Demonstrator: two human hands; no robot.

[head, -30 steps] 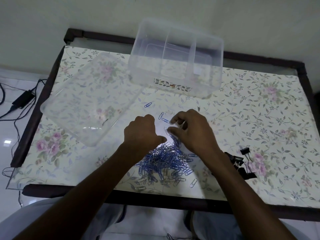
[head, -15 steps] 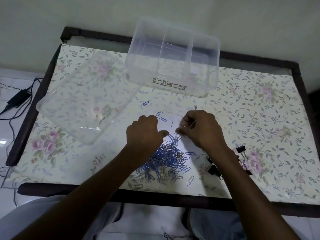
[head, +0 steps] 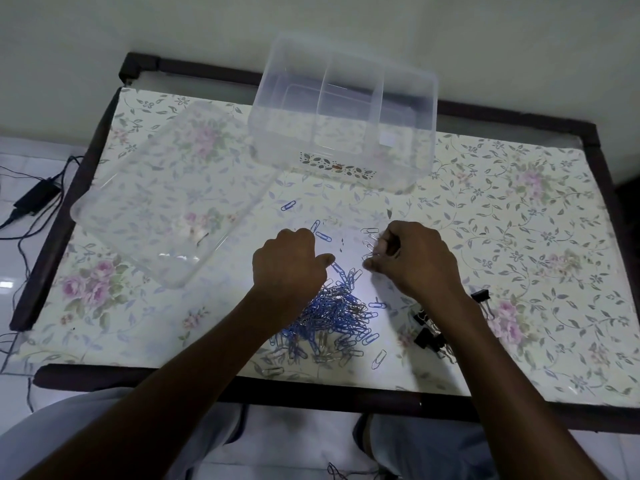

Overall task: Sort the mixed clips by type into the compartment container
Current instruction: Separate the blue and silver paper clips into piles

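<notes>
Left hand [head: 289, 263]: fingers curled under, thumb out toward the right, resting at the far edge of the clip pile; whether anything is inside the fist cannot be told. Right hand [head: 412, 259]: fingers bent, pinching a few silver paper clips [head: 369, 243] at the fingertips, just right of the left hand with a small gap between the two. Pile of paper clips [head: 334, 318]: mostly blue, some silver, heaped on the table directly below and between both wrists, spreading toward the near edge. Loose blue clips [head: 320, 232]: two lying just beyond the left knuckles; one more blue clip [head: 288, 205] farther out, between the left hand and the container. Single silver clip [head: 379, 359]: lying apart at the near right fringe of the pile. Black binder clips [head: 429, 332]: small cluster beside and partly under the right forearm, one [head: 480, 295] on its outer side. Compartment container [head: 398, 168]: clear plastic, internal dividers visible, standing well beyond both hands at the far side of the table; its compartments look bare. Clear lid [head: 166, 202]: lying flat, far left of the left hand. Table [head: 536, 220]: floral covering, dark frame. Power adapter with cable [head: 36, 197]: on the floor, left of the table.
</notes>
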